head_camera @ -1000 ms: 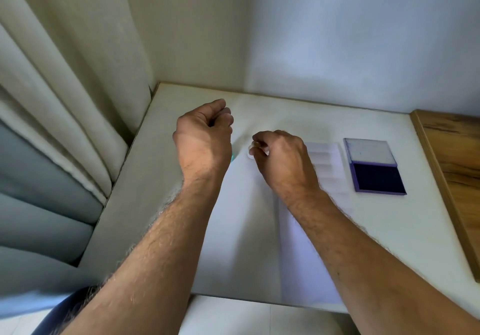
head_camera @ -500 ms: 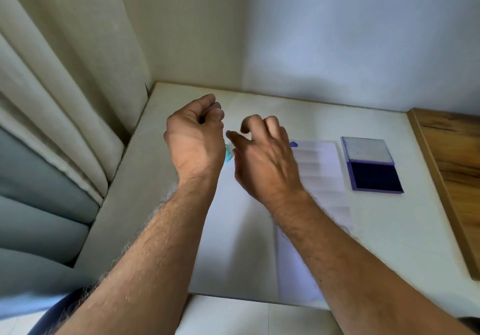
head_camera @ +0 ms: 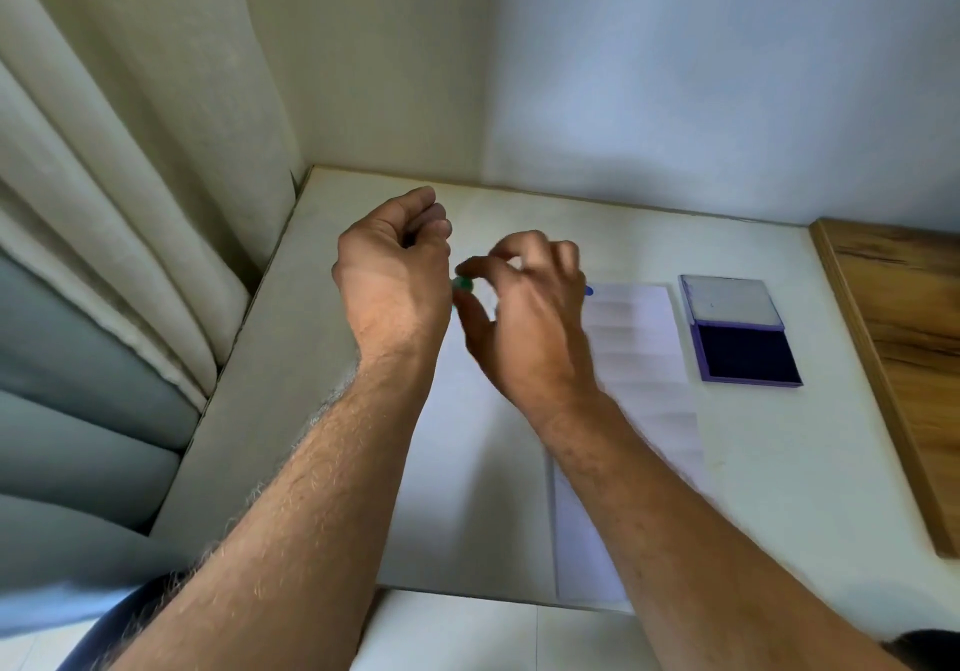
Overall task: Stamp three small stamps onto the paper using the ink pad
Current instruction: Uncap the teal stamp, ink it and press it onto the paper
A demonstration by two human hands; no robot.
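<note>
Green shows between the two hands in the head view: a small green stamp (head_camera: 462, 283) sits at the fingertips of the right hand (head_camera: 524, 317), pinched between thumb and forefinger, right beside the knuckles of the left hand (head_camera: 392, 275). The left hand is curled into a loose fist above the tabletop (head_camera: 779, 488); whether it holds anything inside cannot be told. Both hands hang over the upper left part of the white paper (head_camera: 639, 358), which lies flat on the tabletop and reaches down toward the near edge. A small blue object (head_camera: 588, 291), mostly hidden behind the right hand, peeks out at the paper's top edge; what it is cannot be told. The ink pad (head_camera: 740, 337) lies open just to the right of the paper, well apart from both hands, its pale lid folded back and its dark blue pad facing up. A wooden board (head_camera: 904, 337) borders the tabletop on the right, and a curtain (head_camera: 130, 202) hangs on the left.
</note>
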